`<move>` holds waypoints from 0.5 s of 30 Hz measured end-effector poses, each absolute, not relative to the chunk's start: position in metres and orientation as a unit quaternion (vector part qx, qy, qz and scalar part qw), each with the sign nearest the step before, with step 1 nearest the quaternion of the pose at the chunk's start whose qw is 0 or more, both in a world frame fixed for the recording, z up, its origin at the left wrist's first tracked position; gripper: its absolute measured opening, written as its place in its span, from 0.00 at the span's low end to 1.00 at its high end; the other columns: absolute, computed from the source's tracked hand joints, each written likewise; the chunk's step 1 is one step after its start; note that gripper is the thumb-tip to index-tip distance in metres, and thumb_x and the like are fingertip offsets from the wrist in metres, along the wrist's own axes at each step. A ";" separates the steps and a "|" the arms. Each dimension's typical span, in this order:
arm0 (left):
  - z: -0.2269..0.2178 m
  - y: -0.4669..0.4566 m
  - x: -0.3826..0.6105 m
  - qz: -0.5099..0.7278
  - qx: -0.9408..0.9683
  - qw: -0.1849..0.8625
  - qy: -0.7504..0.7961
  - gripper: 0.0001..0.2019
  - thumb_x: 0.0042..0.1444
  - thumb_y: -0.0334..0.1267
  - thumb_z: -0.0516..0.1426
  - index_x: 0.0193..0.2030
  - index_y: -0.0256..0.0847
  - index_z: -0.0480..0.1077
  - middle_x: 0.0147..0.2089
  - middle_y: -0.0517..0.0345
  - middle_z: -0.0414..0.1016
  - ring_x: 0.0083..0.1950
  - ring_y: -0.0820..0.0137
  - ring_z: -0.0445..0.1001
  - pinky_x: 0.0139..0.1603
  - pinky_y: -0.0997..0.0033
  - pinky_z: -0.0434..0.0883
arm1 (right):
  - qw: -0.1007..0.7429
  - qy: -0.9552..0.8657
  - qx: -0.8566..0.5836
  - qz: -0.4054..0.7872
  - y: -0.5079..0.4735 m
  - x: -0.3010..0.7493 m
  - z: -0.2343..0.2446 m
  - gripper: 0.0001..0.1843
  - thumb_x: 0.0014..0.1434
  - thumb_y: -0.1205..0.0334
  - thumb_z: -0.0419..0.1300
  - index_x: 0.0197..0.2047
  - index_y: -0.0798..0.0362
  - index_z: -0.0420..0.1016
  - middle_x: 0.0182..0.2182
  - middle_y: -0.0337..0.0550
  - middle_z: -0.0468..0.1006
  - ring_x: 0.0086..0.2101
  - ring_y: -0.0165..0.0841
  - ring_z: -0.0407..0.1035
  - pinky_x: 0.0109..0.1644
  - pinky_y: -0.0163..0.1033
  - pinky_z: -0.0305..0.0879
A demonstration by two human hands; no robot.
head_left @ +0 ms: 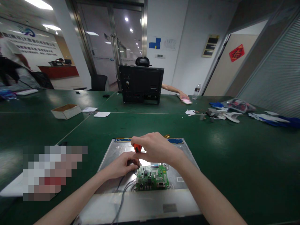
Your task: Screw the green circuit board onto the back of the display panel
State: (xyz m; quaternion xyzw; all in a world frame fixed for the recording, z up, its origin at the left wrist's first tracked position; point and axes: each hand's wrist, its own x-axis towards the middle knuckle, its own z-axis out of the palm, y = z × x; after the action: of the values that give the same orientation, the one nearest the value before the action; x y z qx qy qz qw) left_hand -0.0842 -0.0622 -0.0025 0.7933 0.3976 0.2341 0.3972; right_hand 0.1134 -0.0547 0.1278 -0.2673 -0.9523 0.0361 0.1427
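Observation:
A silver display panel (182, 196) lies back side up in front of me, with a green circuit board (153, 178) on its middle. My right hand (156, 147) is closed around the orange and black handle of a screwdriver (137, 147), held upright over the board's far left corner. Just below it, my left hand (124, 164) has its fingers bent together at that corner; what they pinch, if anything, is hidden. Grey cables (124, 193) run from the board's left side toward me. A blue strip board (175, 141) lines the panel's far edge.
A black monitor (141, 84) stands across the green table (225, 175), with a person behind it whose hand (184, 95) rests on the tabletop. An open box (66, 112) and paper slips (102, 114) lie left. Gloves, bags and a bottle (197, 91) are at right.

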 end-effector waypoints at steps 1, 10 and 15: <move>-0.003 -0.062 -0.085 0.236 0.797 0.392 0.395 0.05 0.53 0.30 0.57 0.37 0.38 0.72 0.35 0.58 0.76 0.37 0.68 0.73 0.41 0.68 0.69 | 0.139 -0.952 -0.272 0.031 -0.055 0.114 0.128 0.09 0.58 0.55 0.58 0.39 0.50 0.67 0.29 0.37 0.75 0.26 0.28 0.61 0.27 0.36 0.43; -0.007 -0.060 -0.085 0.235 0.806 0.356 0.410 0.03 0.54 0.34 0.58 0.33 0.37 0.71 0.34 0.58 0.74 0.35 0.68 0.70 0.36 0.70 0.66 | 0.126 -0.955 -0.267 0.039 -0.063 0.115 0.136 0.05 0.58 0.60 0.56 0.37 0.52 0.67 0.30 0.38 0.75 0.26 0.27 0.61 0.26 0.36 0.42; -0.004 -0.061 -0.084 0.230 0.815 0.360 0.392 0.03 0.55 0.32 0.57 0.35 0.36 0.71 0.34 0.58 0.74 0.35 0.69 0.70 0.37 0.71 0.65 | 0.121 -0.951 -0.277 0.059 -0.064 0.119 0.139 0.06 0.58 0.60 0.56 0.39 0.52 0.67 0.32 0.40 0.75 0.28 0.28 0.62 0.26 0.35 0.44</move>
State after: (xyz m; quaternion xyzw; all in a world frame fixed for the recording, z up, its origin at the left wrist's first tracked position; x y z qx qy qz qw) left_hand -0.0838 -0.0606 -0.0038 0.8149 0.3919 0.2304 0.3597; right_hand 0.1194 -0.0644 0.1385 -0.2765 -0.9515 0.0592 0.1212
